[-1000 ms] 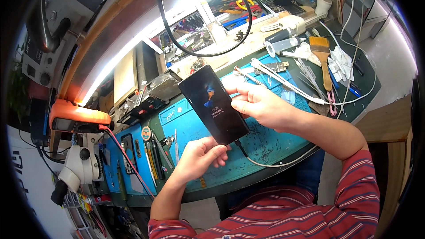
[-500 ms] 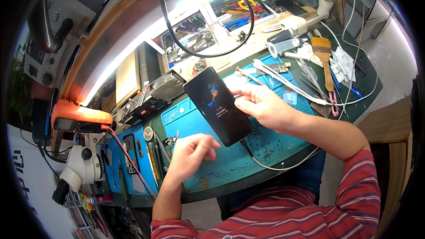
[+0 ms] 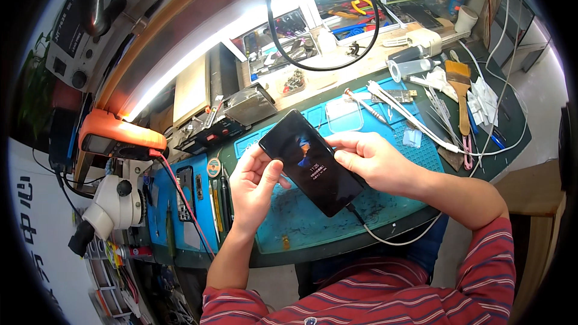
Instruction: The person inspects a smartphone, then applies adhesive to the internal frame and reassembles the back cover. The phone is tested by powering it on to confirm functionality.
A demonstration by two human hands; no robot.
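A black smartphone (image 3: 313,165) is tilted above the blue work mat, its dark screen lit with a small picture and the time. My right hand (image 3: 376,159) grips its right edge, thumb on the front and fingers behind. At the opposite edge my left hand (image 3: 256,186) closes on the phone, thumb along the side; part of its fingers is hidden behind. A cable (image 3: 391,242) with a dark plug enters the phone's lower end and curves off to the right.
The blue mat (image 3: 313,235) covers the bench. At left are an orange multimeter (image 3: 120,136), a white microscope (image 3: 114,207) and an opened phone frame (image 3: 185,186). A brush (image 3: 459,93), syringe (image 3: 412,67) and white cables (image 3: 409,117) lie at right. A black cable loop (image 3: 325,67) hangs above.
My left hand has risen from beside the phone and taken its left edge. The phone has shifted slightly right and down in the picture, as the whole view has moved.
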